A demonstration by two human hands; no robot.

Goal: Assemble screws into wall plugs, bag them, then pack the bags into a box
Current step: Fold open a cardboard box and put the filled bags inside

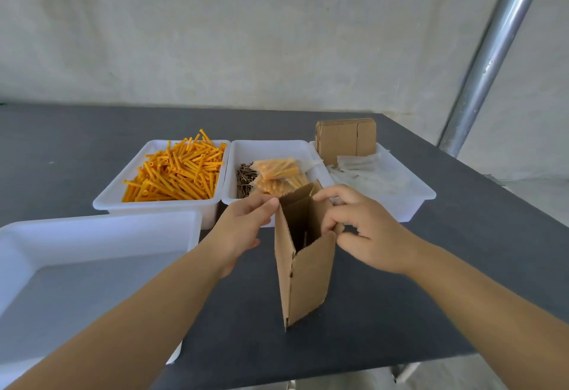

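Cardboard box (304,263) is standing upright on the dark surface (385,312), top open. It looks light, thin-walled and tippy — best taken by the side walls near the rim. Left hand (243,229) is touching a top flap with straight fingers; right hand (366,229) is pinching the opposite rim. Filled bags (277,177) are lying in the middle tray (268,146), just behind. Pale wall and metal pole (492,51) are sitting beyond.

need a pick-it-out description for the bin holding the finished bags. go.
On the dark table, three white bins sit side by side along the far row. Take the middle bin, just behind the upright cardboard box. It alone holds clear bags of orange plugs on loose dark screws; its left neighbour has only loose plugs.
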